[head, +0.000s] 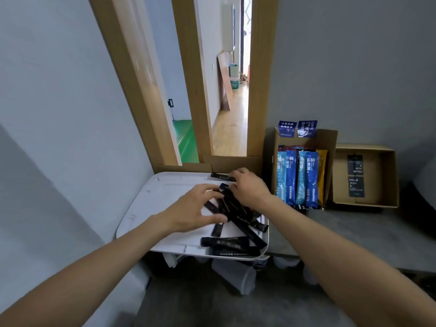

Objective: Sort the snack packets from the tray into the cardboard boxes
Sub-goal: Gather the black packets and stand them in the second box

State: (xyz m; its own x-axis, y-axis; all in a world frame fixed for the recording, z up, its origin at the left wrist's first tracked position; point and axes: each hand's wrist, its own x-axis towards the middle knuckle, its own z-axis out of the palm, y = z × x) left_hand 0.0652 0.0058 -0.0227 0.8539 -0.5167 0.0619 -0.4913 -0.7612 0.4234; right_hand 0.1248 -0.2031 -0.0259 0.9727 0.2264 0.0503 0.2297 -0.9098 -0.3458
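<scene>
- Black stick packets [238,213] lie piled on the white tray [151,199], toward its right edge.
- The left hand [191,213] rests on the pile, fingers spread.
- The right hand [250,187] bends over the pile's far side; I cannot tell if it pinches a packet.
- To the right of the tray, a cardboard box [326,142] holds blue packets [289,175].
- A second box [389,175] holds two black ones.

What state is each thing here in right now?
White tray: partly covered by black packets.
Black packets: heaped, crisscrossed.
Left hand: fingers spread, resting on the heap.
Right hand: on the heap, grip unclear.
Left cardboard box: open, packed with blue packets.
Right cardboard box: open, two black packets flat inside.
Door: open.
</scene>
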